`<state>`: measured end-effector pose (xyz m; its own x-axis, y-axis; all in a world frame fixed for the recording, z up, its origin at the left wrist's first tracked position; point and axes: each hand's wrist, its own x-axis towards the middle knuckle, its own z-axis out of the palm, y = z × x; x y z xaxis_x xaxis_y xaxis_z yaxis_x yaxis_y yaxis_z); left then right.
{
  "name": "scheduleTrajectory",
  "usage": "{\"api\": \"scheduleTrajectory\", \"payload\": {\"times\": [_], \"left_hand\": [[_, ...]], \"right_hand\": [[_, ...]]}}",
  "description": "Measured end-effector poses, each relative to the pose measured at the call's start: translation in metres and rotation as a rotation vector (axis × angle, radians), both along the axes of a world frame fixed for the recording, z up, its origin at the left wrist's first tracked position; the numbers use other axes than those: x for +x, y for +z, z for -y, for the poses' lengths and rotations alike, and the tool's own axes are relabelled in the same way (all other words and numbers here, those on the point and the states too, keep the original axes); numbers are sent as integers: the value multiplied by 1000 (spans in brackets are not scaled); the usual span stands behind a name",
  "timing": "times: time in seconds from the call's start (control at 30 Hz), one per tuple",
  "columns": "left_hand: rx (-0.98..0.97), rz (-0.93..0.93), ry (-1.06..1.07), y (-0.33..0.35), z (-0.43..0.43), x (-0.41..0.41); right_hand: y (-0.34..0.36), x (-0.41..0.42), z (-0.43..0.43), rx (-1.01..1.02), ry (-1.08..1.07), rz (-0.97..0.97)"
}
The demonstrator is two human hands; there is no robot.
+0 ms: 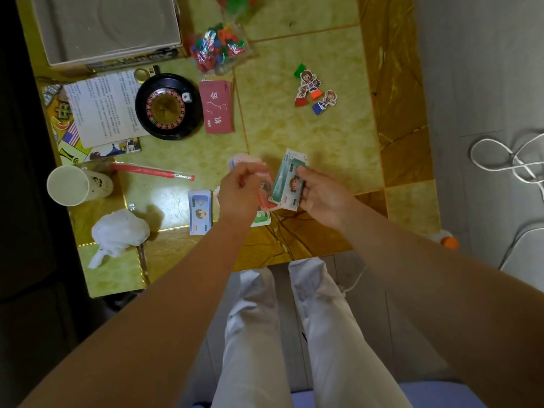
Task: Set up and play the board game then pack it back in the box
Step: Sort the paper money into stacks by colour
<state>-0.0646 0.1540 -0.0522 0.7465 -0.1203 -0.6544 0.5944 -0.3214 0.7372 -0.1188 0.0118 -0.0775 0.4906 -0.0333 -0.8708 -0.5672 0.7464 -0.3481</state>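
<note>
My right hand (319,195) grips a stack of green play-money notes (288,181) above the table's near edge. My left hand (241,192) pinches pink notes (265,189) beside them. A blue note stack (200,212) and a green note (262,217) lie on the table below my hands. Farther back sit the black roulette wheel (166,107) with a white die (187,97), red cards (217,107), several character pawns (313,89), a bag of coloured plastic pieces (219,45), the rule sheet (103,107) on the folded board (63,125), and the open box (106,28).
A white cup (73,185) and a crumpled white tissue (119,231) stand at the table's left. A red-sealed plastic strip (153,172) lies near the cup. White cables (512,160) trail on the floor at right. My legs are below the table edge.
</note>
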Motion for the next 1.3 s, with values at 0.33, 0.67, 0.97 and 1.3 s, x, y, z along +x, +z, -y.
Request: {"api": "scheduleTrajectory", "payload": {"times": [0.33,0.67,0.97,1.3], "left_hand": [[-45,-26,-100,4,10,-3],[-126,-124,-173,11,11,-6],[79,-63,-49,-27,-6,-9],[76,64,-89,-52,-5,-13]], "right_hand": [[6,4,-2,43,-13,22],[7,-1,-4,-79,99,9],[-33,-13,23,-1730,957,227],[-70,-17,12,-1620,1012,199]]}}
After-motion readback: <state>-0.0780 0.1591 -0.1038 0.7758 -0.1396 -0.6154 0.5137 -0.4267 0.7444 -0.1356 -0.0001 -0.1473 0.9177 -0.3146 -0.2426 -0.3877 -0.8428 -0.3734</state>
